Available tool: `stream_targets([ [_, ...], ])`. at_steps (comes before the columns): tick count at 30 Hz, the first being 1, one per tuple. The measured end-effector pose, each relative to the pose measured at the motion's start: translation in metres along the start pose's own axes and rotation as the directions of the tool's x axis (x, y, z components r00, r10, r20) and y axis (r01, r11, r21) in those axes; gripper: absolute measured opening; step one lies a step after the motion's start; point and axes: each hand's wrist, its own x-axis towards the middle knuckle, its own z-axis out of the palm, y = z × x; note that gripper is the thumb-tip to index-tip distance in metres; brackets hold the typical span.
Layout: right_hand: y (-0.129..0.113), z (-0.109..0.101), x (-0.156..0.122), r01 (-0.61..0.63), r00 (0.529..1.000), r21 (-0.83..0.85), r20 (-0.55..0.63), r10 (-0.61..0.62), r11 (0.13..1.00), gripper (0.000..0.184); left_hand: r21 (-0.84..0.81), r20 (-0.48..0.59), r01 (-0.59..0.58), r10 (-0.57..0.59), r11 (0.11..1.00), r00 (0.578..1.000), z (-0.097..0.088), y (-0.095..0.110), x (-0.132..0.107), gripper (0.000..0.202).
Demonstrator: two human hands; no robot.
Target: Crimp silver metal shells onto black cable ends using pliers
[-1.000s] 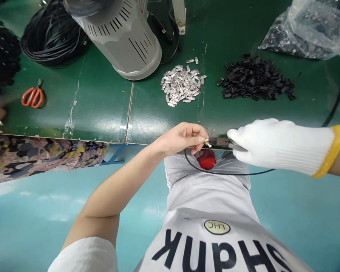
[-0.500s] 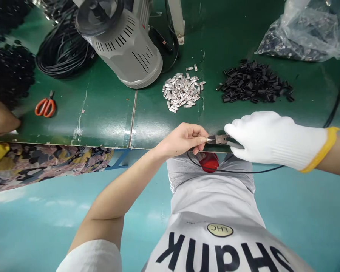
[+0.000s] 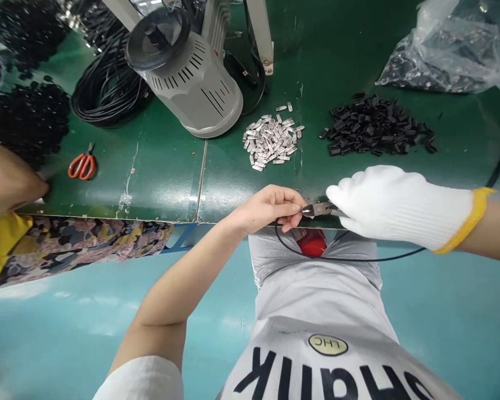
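Note:
My left hand [image 3: 270,208] is bare and pinches the end of a thin black cable [image 3: 341,258] at the near edge of the green table [image 3: 166,172]. My right hand [image 3: 394,203] wears a white glove with a yellow cuff and grips small pliers [image 3: 319,209]. The pliers' jaws meet the cable end right at my left fingertips. The cable loops down over my lap and runs off to the right. A red object [image 3: 312,243] shows below my hands.
A pile of small metal pieces [image 3: 270,139] and a pile of black plastic pieces [image 3: 375,130] lie behind my hands. A grey machine [image 3: 191,72], cable coils [image 3: 106,89], orange scissors [image 3: 82,165] and a plastic bag [image 3: 450,50] are farther back. Another person's hand [image 3: 8,178] is at left.
Both hands stay joined at the table edge; the pliers have closed in on the cable end. The view has shifted, so everything on the table sits a little lower and to the right.

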Motion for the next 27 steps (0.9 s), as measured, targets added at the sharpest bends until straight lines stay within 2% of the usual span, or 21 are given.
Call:
stream_targets([
  [3,-0.002,0.0,0.005,-0.07,0.998,0.01,0.0,0.07,0.997,0.037,0.101,-0.048,-0.028,0.033,0.995,0.998,-0.003,0.001,0.002,0.022],
  [5,-0.001,0.002,0.011,-0.105,0.994,0.014,-0.024,0.106,0.994,0.034,0.289,-0.155,-0.087,0.136,0.953,0.978,-0.003,0.001,0.002,0.019],
  [6,-0.001,0.004,0.014,-0.115,0.993,0.023,-0.03,0.115,0.993,0.033,0.434,-0.232,-0.123,0.243,0.892,0.942,-0.001,0.0,0.001,0.02],
  [7,0.001,0.005,0.018,-0.122,0.992,0.034,-0.035,0.123,0.992,0.033,0.594,-0.297,-0.141,0.379,0.792,0.876,0.002,-0.001,0.001,0.021],
  [8,0.002,0.006,0.022,-0.126,0.991,0.049,-0.039,0.128,0.991,0.034,0.746,-0.326,-0.127,0.524,0.654,0.787,0.006,-0.003,0.0,0.023],
  [9,0.002,0.007,0.025,-0.134,0.99,0.065,-0.04,0.137,0.989,0.034,0.862,-0.306,-0.083,0.645,0.5,0.7,0.011,-0.004,-0.001,0.024],
  [10,0.002,0.007,0.028,-0.141,0.989,0.081,-0.031,0.143,0.987,0.035,0.93,-0.259,-0.03,0.712,0.366,0.653,0.016,-0.007,-0.001,0.025],
  [11,0.002,0.007,0.03,-0.155,0.987,0.094,-0.02,0.157,0.983,0.036,0.966,-0.2,0.004,0.736,0.259,0.647,0.021,-0.009,0.0,0.026],
  [12,0.0,0.007,0.032,-0.174,0.984,0.104,-0.006,0.176,0.979,0.036,0.982,-0.154,0.023,0.725,0.187,0.671,0.025,-0.011,0.001,0.027],
  [14,-0.003,0.004,0.033,-0.223,0.975,0.112,0.012,0.223,0.968,0.038,0.991,-0.115,0.035,0.69,0.128,0.715,0.029,-0.015,0.005,0.032],
  [17,-0.005,0.0,0.03,-0.232,0.972,0.094,-0.002,0.234,0.968,0.039,0.977,-0.181,0.052,0.683,0.205,0.707,0.022,-0.02,0.01,0.036],
  [20,-0.001,-0.001,0.028,-0.176,0.982,0.048,-0.064,0.178,0.983,0.038,0.939,-0.272,0.037,0.674,0.341,0.687,0.011,-0.023,0.008,0.032],
  [22,0.005,0.002,0.027,-0.116,0.984,-0.012,-0.136,0.113,0.993,0.037,0.888,-0.321,-0.017,0.647,0.459,0.692,0.008,-0.023,0.004,0.028],
  [25,0.012,0.007,0.029,-0.041,0.976,-0.082,-0.216,0.022,0.996,0.034,0.716,-0.372,-0.125,0.527,0.687,0.764,0.006,-0.018,0.0,0.023],
  [27,0.015,0.009,0.03,-0.011,0.97,-0.09,-0.242,-0.011,0.996,0.035,0.583,-0.378,-0.145,0.424,0.8,0.823,0.005,-0.013,0.0,0.022],
])
